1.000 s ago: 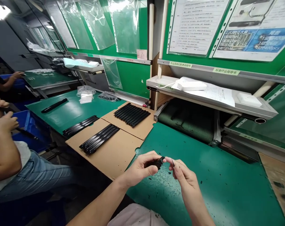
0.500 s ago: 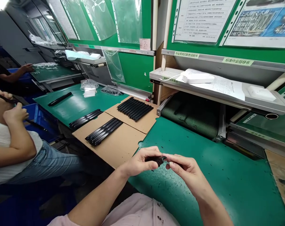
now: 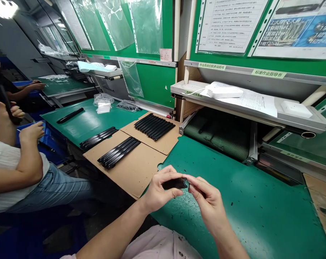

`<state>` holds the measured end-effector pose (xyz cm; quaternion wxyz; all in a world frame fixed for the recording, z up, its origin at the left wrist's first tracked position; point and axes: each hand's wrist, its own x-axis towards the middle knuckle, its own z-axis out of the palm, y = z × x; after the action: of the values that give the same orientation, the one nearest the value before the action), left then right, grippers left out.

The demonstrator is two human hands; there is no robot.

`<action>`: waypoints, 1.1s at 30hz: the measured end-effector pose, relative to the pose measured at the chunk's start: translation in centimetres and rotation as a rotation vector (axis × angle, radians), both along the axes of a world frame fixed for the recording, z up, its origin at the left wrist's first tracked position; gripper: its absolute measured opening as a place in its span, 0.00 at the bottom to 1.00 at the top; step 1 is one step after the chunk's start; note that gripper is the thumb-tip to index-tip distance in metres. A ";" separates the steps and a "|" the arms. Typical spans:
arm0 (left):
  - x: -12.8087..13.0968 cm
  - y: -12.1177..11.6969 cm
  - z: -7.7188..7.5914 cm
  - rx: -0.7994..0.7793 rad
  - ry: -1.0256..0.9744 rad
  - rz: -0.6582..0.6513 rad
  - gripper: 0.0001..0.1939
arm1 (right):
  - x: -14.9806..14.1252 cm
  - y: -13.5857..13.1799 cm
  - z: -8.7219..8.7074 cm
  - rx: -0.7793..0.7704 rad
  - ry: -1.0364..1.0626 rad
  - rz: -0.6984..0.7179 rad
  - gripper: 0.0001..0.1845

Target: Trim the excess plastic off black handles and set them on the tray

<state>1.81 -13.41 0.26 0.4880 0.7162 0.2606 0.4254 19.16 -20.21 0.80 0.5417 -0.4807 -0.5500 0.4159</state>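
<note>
My forearms angle inward, with both hands raised together just above the green work mat. My left hand curls around a short black plastic part. My right hand pinches at that part's end, but I cannot tell what its fingertips hold. Past the mat's far-left edge, a cardboard sheet carries black bars; a co-worker sits left of it.
</note>
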 end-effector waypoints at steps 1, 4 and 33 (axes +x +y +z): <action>0.1 -0.2 -0.1 0.029 0.011 0.045 0.17 | -0.2 0.1 0.0 0.011 0.001 -0.006 0.15; 0.4 -0.6 -0.3 0.180 0.026 0.171 0.17 | -0.6 0.7 -0.3 0.034 0.010 -0.052 0.14; 0.1 0.7 -0.6 0.294 0.054 0.165 0.19 | -0.1 1.6 -1.3 -0.013 -0.229 -0.242 0.15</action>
<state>1.90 -12.71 -0.34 0.3343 0.7671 0.2666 0.4783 19.07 -18.58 -0.49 0.5187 -0.5912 -0.5435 0.2935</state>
